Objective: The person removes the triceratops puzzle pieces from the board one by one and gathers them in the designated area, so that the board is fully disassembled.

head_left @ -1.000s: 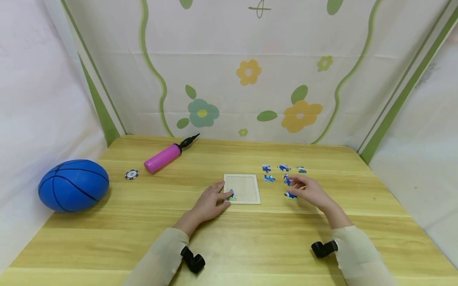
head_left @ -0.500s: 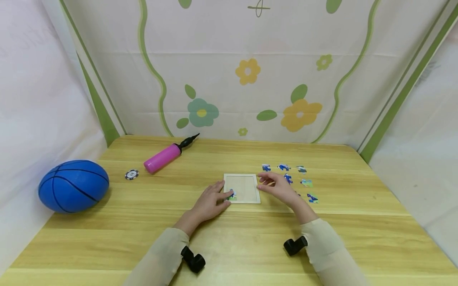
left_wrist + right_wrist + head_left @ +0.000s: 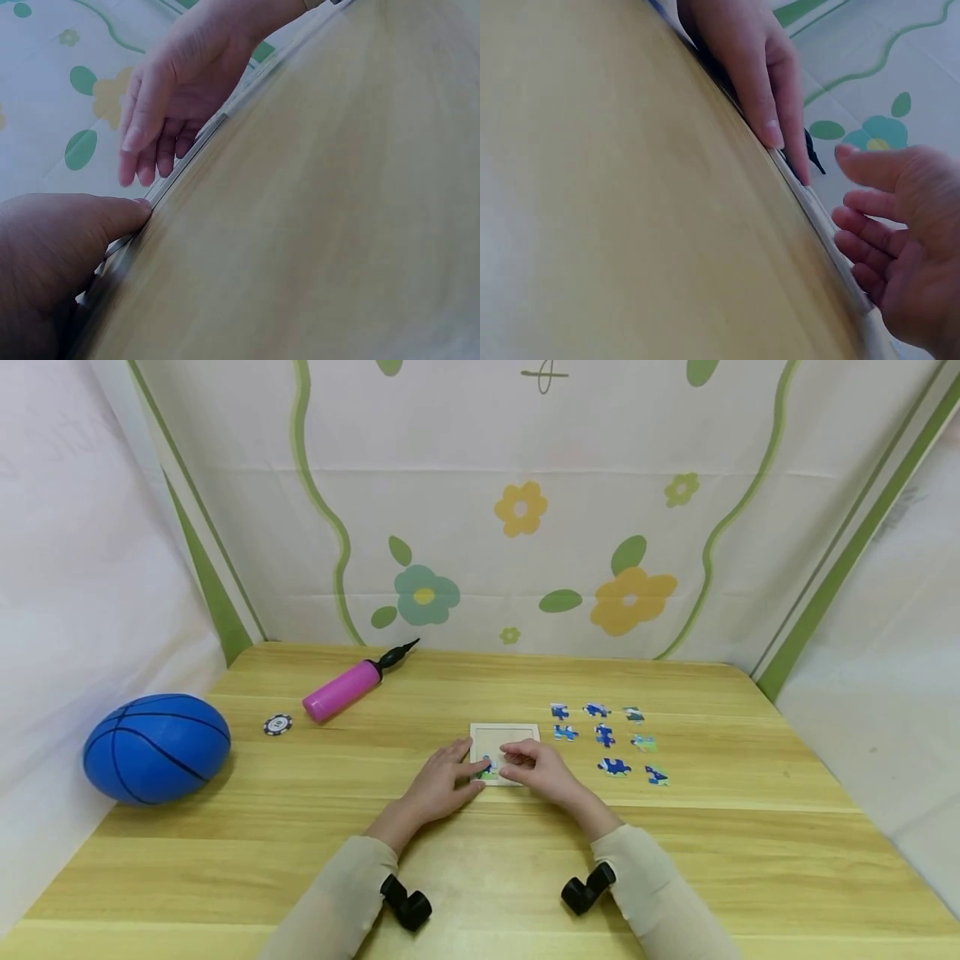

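In the head view a shallow wooden puzzle tray [image 3: 506,727] lies on the table, with a jigsaw piece [image 3: 487,769] in its near left corner. My left hand [image 3: 441,783] rests at the tray's left side, index finger extended onto that piece and thumb at the near edge. Over the right part of the tray is my right hand [image 3: 546,772], its fingers loosely bent. The right wrist view shows that hand's thumb [image 3: 877,166] apart from the fingers, with nothing between them. Part of the tray is hidden beneath both hands.
Several loose jigsaw pieces [image 3: 604,735] lie spread to the right of the tray. At the left are a blue ball [image 3: 156,749], a poker chip [image 3: 277,724] and a pink hand pump [image 3: 342,691]. A floral curtain [image 3: 480,527] hangs behind the table.
My right hand has moved left from the loose pieces to above the tray, uncovering the pieces it had hidden. My left hand has stayed at the tray.
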### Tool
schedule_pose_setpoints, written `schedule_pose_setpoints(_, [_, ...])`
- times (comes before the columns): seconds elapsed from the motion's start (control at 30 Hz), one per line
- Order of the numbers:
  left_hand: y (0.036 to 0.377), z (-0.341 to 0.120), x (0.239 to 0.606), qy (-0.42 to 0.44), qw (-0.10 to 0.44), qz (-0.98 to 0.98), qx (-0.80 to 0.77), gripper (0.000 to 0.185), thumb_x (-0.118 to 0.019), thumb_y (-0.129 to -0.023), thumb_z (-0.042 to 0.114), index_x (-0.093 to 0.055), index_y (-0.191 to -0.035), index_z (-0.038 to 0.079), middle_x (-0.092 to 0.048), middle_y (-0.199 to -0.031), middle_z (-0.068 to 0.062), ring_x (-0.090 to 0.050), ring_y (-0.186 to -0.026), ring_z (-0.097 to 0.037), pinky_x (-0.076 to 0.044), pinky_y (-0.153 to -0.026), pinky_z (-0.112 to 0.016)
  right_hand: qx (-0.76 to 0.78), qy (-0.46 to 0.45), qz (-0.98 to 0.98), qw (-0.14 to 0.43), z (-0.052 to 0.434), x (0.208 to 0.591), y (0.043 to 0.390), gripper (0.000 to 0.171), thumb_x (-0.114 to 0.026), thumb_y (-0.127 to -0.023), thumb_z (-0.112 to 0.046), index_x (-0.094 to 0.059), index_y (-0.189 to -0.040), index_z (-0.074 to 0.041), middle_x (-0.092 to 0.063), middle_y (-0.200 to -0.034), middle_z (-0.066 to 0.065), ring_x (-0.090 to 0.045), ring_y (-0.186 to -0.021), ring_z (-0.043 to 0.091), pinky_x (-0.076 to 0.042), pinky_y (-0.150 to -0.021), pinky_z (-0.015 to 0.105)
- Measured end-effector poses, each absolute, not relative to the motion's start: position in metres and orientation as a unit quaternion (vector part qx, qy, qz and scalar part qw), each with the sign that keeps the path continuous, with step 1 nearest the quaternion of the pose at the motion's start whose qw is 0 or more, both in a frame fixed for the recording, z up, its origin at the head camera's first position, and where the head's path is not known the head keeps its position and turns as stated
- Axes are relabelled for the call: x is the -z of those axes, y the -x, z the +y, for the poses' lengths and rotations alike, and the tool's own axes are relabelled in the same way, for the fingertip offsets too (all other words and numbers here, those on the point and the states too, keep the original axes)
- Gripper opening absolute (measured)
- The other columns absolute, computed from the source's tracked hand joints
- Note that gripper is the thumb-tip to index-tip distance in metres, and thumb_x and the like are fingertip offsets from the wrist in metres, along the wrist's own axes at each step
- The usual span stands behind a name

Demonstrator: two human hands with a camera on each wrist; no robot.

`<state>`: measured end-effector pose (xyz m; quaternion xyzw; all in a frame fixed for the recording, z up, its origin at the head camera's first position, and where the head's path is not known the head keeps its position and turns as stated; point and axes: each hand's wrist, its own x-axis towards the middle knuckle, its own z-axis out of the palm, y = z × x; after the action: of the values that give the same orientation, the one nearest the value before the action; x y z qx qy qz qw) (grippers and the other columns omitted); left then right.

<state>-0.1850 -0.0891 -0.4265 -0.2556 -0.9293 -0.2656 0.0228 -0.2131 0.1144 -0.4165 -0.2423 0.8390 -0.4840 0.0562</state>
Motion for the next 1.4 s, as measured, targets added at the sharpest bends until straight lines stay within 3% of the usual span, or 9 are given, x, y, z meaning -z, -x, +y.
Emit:
schedule_pose_setpoints(0.4, [0.185, -0.089, 0.425, 0.255, 0.019, -0.930, 0.265, 0.040, -0.051, -0.086, 0.032, -0.051, -0.122, 0.016, -0.025, -0.137, -0.016, -0.017, -0.126, -0.028, -0.014, -0.099, -0.045, 0.410, 0.241, 0.879, 0.011, 0.105, 0.424, 0.210, 0.032, -0.069, -0.073, -0.019, -0.065, -0.102, -0.006, -0.048, -0.090, 0.000, -0.040, -0.085, 0.018, -0.034, -0.071, 0.031])
schedule_pose_setpoints(0.83, [0.188, -0.094, 0.426, 0.243, 0.042, -0.930, 0.273, 0.051, -0.054, -0.083, 0.037, -0.045, -0.128, 0.014, -0.026, -0.136, -0.018, -0.019, -0.125, -0.030, -0.016, -0.098, -0.045, 0.389, 0.235, 0.891, -0.003, 0.103, 0.424, 0.208, 0.033, -0.072, -0.070, -0.018, -0.066, -0.101, -0.007, -0.047, -0.090, -0.002, -0.040, -0.086, 0.017, -0.033, -0.073, 0.031])
schedule_pose_setpoints(1.4, [0.191, -0.099, 0.429, 0.220, 0.023, -0.942, 0.252, 0.055, -0.052, -0.081, 0.047, -0.046, -0.127, 0.016, -0.023, -0.137, -0.016, -0.014, -0.126, -0.028, -0.012, -0.100, -0.043, 0.385, 0.241, 0.891, -0.008, 0.100, 0.427, 0.209, 0.031, -0.072, -0.070, -0.019, -0.065, -0.098, -0.010, -0.050, -0.090, -0.004, -0.042, -0.085, 0.014, -0.035, -0.074, 0.031])
